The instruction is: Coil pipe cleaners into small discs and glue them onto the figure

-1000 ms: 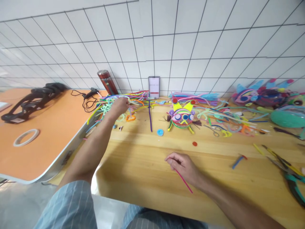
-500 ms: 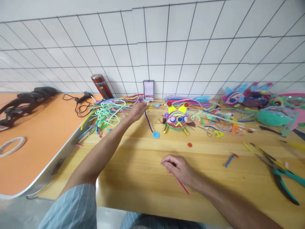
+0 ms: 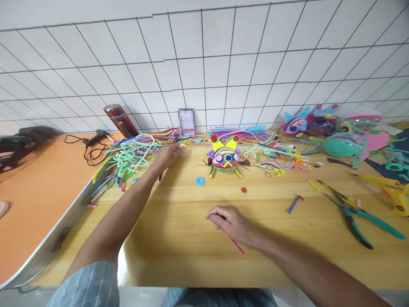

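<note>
The left hand (image 3: 168,154) reaches far across the wooden table (image 3: 179,251) to the edge of the tangled pile of pipe cleaners (image 3: 134,155), left of the pipe-cleaner monster figure (image 3: 225,158). Its fingers are curled down over the strands; a short purple pipe cleaner (image 3: 159,176) pokes out just under the hand, but whether the fingers actually pinch it cannot be told.

The right hand (image 3: 231,221) rests on the table in front of the figure, well apart from it, fingers loosely closed around 1 pink pipe cleaner (image 3: 237,245) whose free end trails back toward the wrist.

Between the 2 hands lie a blue felt disc (image 3: 200,181) just left of the figure and a small red dot (image 3: 244,190) in front of it. Teal-handled pliers (image 3: 358,213) lie far right of the figure, and a red thermos (image 3: 119,119) stands behind the pile against the tiled wall.
</note>
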The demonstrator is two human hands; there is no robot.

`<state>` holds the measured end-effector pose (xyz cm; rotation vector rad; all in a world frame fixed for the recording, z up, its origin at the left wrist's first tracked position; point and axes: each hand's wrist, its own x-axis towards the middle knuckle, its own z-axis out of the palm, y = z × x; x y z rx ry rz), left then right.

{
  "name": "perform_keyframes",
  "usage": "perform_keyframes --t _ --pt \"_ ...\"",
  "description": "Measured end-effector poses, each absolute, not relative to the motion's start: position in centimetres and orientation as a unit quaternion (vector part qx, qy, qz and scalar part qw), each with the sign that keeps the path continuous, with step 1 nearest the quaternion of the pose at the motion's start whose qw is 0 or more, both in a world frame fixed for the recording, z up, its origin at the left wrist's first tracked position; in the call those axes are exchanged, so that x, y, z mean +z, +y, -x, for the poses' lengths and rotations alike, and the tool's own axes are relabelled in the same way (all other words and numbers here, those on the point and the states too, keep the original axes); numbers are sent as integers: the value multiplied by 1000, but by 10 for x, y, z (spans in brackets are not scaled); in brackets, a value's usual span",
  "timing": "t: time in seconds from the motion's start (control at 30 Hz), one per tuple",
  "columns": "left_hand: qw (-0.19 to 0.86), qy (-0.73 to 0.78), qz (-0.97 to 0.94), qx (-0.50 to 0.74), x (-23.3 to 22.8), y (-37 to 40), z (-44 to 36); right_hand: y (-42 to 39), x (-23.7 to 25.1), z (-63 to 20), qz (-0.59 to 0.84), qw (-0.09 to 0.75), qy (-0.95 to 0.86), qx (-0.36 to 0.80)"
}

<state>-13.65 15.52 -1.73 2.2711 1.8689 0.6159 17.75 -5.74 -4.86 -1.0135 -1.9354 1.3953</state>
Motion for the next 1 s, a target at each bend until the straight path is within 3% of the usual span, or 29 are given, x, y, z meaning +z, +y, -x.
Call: perform_keyframes --t 0.13,0.37,0.47,0.67,0.87,1.0 --pt "54 602 -754 256 3 114 120 -57 -47 -180 374 282 -742 479" --pt "256 556 -739 281 38 12 80 -36 -23 -188 378 264 -858 229" --pt "292 512 -766 256 34 -12 62 -34 -3 -192 436 260 -829 236" --pt "198 454 -853 165 8 -27 34 -40 2 -193 435 270 -758 405" --pt "201 358 -895 176 7 23 39 -32 -27 -211 451 298 -738 404" --pt "37 499 -835 231 -3 112 54 -28 -28 -225 445 263 -769 376"
